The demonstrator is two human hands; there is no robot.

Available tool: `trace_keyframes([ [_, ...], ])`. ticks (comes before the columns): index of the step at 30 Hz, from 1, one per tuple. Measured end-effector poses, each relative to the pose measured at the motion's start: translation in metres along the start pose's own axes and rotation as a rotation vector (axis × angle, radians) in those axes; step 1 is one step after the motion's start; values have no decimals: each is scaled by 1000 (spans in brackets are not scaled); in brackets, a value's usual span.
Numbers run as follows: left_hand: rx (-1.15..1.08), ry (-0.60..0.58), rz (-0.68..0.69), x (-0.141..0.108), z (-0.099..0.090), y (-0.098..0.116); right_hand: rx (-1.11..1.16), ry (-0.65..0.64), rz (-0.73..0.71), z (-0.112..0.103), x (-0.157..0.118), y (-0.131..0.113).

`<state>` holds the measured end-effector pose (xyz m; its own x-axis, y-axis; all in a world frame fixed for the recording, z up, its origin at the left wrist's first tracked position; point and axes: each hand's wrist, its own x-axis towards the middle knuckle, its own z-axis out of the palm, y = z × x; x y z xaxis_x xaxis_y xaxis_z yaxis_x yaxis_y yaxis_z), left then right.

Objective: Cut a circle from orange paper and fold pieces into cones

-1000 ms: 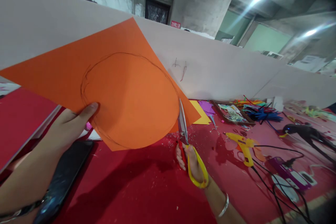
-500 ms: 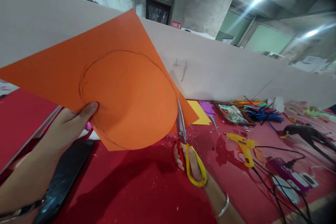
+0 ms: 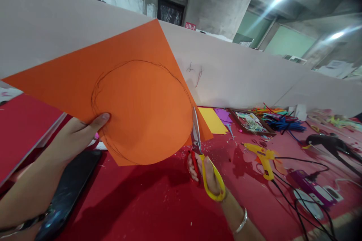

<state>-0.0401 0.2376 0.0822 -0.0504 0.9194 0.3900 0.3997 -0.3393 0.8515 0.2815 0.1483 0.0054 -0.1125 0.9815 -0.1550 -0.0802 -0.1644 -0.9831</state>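
Paper (image 3: 147,109): shows its top corner lower and farther right than half a second ago, hangs above the table (image 3: 158,211). Left hand (image 3: 76,135): reaches forward, pinches the lower left edge with the thumb in front. Right hand (image 3: 208,175): grips scissors (image 3: 196,131) by the handles, points the blades upward at the cut right side.

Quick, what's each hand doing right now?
Left hand: closed, pinching the orange paper.
Right hand: closed around the scissors, blades at the paper's cut edge.
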Motion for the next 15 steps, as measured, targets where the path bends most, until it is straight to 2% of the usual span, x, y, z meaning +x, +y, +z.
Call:
trace_keyframes([
  [8,-11,16,-11,0,2,6,20,-14,-57,-2,3,10],
  [15,-36,80,-73,2,4,11,7,-14,-114,-1,4,8],
])
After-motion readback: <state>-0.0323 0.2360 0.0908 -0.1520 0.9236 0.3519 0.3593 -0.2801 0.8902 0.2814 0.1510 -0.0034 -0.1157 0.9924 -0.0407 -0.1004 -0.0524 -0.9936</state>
